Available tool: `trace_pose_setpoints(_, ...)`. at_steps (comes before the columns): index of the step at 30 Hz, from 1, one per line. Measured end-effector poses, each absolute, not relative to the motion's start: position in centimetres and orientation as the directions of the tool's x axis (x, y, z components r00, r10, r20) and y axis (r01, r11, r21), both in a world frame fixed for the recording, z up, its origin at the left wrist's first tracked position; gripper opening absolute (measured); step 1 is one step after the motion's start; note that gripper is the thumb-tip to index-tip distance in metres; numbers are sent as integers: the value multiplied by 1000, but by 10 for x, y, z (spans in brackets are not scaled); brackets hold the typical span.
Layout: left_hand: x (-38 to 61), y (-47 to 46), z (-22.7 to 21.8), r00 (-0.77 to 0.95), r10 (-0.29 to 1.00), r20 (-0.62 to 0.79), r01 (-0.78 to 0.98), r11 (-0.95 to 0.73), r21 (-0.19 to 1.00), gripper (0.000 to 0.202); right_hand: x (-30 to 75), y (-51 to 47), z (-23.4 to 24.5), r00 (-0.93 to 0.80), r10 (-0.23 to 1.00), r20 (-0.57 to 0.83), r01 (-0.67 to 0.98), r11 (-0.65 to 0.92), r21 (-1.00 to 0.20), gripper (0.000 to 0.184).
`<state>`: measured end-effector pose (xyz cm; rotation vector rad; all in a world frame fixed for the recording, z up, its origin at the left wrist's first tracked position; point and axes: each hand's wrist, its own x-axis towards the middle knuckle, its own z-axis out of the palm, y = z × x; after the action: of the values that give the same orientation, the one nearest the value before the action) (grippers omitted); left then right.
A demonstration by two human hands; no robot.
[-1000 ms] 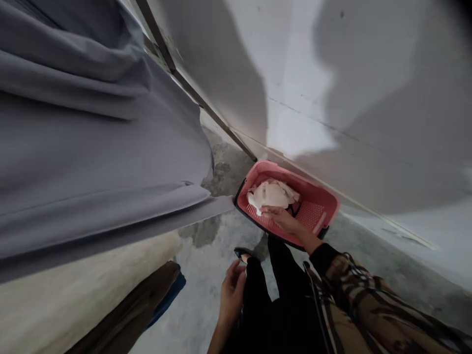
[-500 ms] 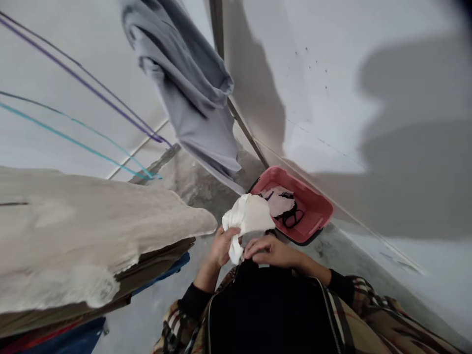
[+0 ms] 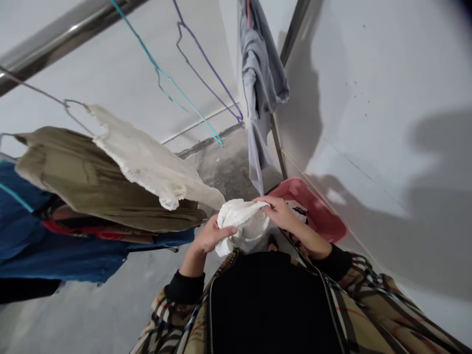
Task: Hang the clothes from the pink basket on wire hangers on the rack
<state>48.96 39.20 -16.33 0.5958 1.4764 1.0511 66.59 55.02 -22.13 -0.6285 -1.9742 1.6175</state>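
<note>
gathering a crumpled white cloth (image 3: pixel 241 226) between both hands, the person stands over a pink plastic basket (image 3: pixel 317 204) set against the wall. the left hand (image 3: pixel 212 236) grips the cloth's bunched lower part, while the right hand (image 3: pixel 278 212) pinches its upper edge. the hands stand apart, both closed on the cloth, which spans the gap between them, in front of the body and just short of the basket. it looks light, thin and soft, apt to sag and fold on itself, so an edge or corner should give the surest hold. a grey garment (image 3: pixel 260 83) hangs just beyond the basket, and a cream lace-edged cloth (image 3: pixel 147 157) drapes over an olive garment (image 3: pixel 73 177) to the left, near a teal wire hanger (image 3: pixel 158 69) and a purple wire hanger (image 3: pixel 206 61).
</note>
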Motion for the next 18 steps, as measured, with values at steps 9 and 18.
trace_pose_setpoints(9, 466, 376, -155, -447, 867, -220, 599, 473, 646, 48, 648, 551, -141, -738, 673, 37, -49, 2, -999, 26)
trace_pose_setpoints(18, 473, 392, -162, -608, 794, -8, 538, 419, 731, 17, 640, 536, -95, -768, 630, 117, -136, 18, -990, 24)
